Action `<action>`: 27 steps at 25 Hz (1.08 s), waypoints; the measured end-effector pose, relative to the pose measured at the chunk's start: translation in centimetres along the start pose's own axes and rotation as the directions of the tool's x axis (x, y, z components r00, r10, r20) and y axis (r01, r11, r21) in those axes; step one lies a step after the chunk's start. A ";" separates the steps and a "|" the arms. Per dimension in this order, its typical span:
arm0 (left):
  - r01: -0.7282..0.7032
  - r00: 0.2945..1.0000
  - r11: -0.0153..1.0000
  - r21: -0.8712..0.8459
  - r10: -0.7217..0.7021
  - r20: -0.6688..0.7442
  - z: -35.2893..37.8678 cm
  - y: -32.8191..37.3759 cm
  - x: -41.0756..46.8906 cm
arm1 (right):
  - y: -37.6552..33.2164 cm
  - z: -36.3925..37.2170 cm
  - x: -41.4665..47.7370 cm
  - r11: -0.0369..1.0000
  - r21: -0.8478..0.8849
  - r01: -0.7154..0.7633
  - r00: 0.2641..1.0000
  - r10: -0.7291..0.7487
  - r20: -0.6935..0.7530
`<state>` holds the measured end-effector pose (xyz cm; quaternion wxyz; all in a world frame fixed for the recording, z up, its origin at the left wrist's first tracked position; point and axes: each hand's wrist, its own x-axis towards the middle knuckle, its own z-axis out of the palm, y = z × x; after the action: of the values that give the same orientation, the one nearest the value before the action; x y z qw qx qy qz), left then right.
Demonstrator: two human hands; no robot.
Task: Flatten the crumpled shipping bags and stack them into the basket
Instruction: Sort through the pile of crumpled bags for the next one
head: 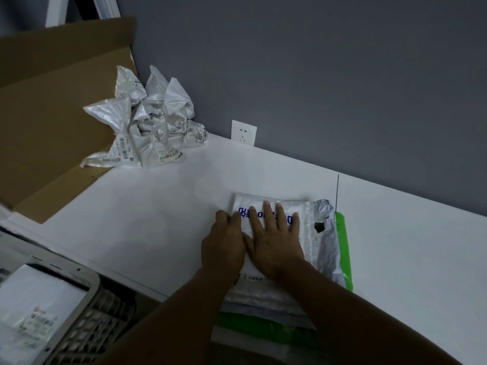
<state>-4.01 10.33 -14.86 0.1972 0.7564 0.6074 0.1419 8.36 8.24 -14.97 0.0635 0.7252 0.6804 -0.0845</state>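
Head view only. Well below the wall socket [243,132], on the white table [158,206]: white shipping bag with blue print [271,204], flat, topmost on a stack over a silver-grey bag [326,233] and a green bag [344,246]. Pressed onto its middle, the right hand [276,246], palm down, fingers straight and spread, clamping nothing. At its left edge, touching the right hand, the left hand [224,243], fingers bent downward; pinching or merely pressing, cannot tell. Left of the socket, against the cardboard box [52,101]: heap of crumpled shipping bags [147,127]. Far below-left of the socket: white lattice basket [92,325] with a flattened bag [34,306] inside
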 end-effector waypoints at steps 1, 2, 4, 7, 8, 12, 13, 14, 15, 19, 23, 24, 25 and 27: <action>0.001 1.000 0.999 -0.032 -0.001 -0.027 -0.2 0.1 0.1 | 0.0 -0.5 0.0 1.000 0.003 -0.003 1.000 0.003 -0.008; 0.004 0.999 0.998 -0.056 -0.006 -0.047 -0.4 0.2 0.3 | 0.0 -1.0 0.1 1.000 0.009 -0.009 1.000 0.009 -0.020; 0.012 0.998 0.998 -0.067 -0.016 -0.054 -0.5 0.2 0.6 | 0.2 -1.8 0.3 1.000 0.019 -0.024 0.999 0.025 -0.043; 0.005 0.999 0.999 -0.049 -0.007 -0.045 0.3 -0.1 1.0 | 0.7 -1.7 0.8 0.999 0.008 -0.033 0.999 0.033 -0.041; -0.004 0.999 1.000 -0.018 0.004 -0.047 0.5 -0.2 0.9 | 0.7 -1.3 0.8 1.000 0.001 -0.031 0.999 0.031 -0.028; 0.089 0.993 0.995 -0.038 -0.092 -0.076 0.3 0.4 1.5 | 0.8 -0.1 1.1 0.999 0.006 -0.035 0.999 0.035 -0.002; 0.165 0.984 0.980 -0.110 -0.171 -0.050 0.1 0.7 1.8 | 0.8 -0.1 1.1 0.999 0.009 -0.035 0.999 0.035 -0.004; 0.243 0.968 0.953 -0.179 -0.250 -0.013 -0.1 0.8 2.3 | 0.8 0.0 1.1 0.999 0.013 -0.034 0.999 0.034 -0.009; 0.318 0.947 0.918 -0.239 -0.318 0.040 -0.2 0.8 2.9 | 0.9 0.0 1.1 0.999 0.024 -0.034 0.999 0.034 -0.015; 0.505 0.863 0.733 -0.456 -0.432 0.261 -0.9 0.4 4.4 | 1.0 0.5 1.0 0.996 0.084 -0.036 0.998 0.040 -0.049; 0.570 0.821 0.546 -0.614 -0.386 0.420 -1.4 0.5 4.8 | 1.0 0.7 1.0 0.991 0.133 -0.034 0.996 0.045 -0.078; 0.560 0.828 0.523 -0.643 -0.345 0.441 -1.4 0.6 4.6 | 1.2 0.6 0.9 0.988 0.150 -0.031 0.996 0.043 -0.080; 0.545 0.838 0.511 -0.665 -0.308 0.451 -1.4 0.6 4.4 | 1.2 0.4 0.7 0.985 0.168 -0.027 0.996 0.041 -0.078; 0.500 0.864 0.511 -0.699 -0.236 0.446 -1.7 0.6 3.9 | 1.3 -0.2 0.2 0.982 0.189 -0.024 0.994 0.044 -0.100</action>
<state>-3.42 14.21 -13.22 0.6262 0.4506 0.5903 0.2373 9.67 8.41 -14.80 -0.0392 0.7430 0.6592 -0.1091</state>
